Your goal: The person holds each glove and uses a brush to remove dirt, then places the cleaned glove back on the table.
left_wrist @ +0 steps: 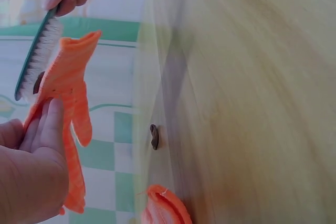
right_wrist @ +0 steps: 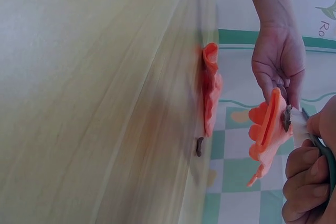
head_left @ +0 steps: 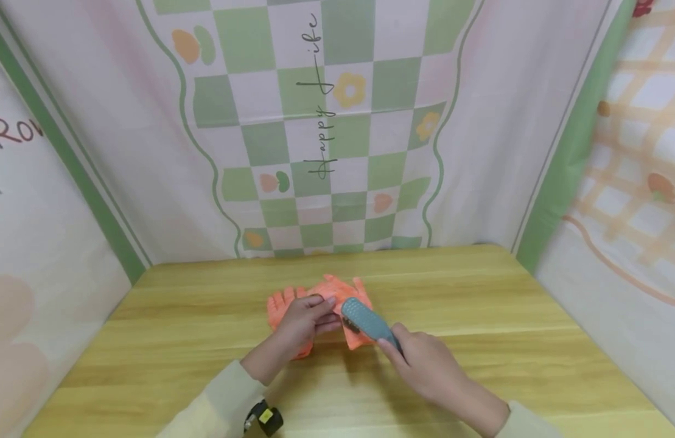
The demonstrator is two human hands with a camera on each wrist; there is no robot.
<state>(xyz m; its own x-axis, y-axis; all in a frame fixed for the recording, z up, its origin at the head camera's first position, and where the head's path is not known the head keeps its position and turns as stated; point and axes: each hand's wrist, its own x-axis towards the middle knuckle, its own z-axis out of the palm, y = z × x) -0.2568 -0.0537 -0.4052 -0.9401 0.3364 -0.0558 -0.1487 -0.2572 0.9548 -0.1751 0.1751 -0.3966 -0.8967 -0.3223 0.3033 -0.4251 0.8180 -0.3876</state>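
My left hand pinches an orange knit glove and holds it off the table. In my right hand is the handle of a blue-green brush. The brush's pale bristles face the glove near its cuff. A dark brown clump sits between bristles and glove; the right wrist view shows it against the fabric. Under and left of the held glove, a second orange glove lies on the table. A small dark brown piece rests on the wood near that glove.
The wooden table reaches back to a checked curtain, with fabric walls on both sides. A black device with a yellow mark is at my left sleeve.
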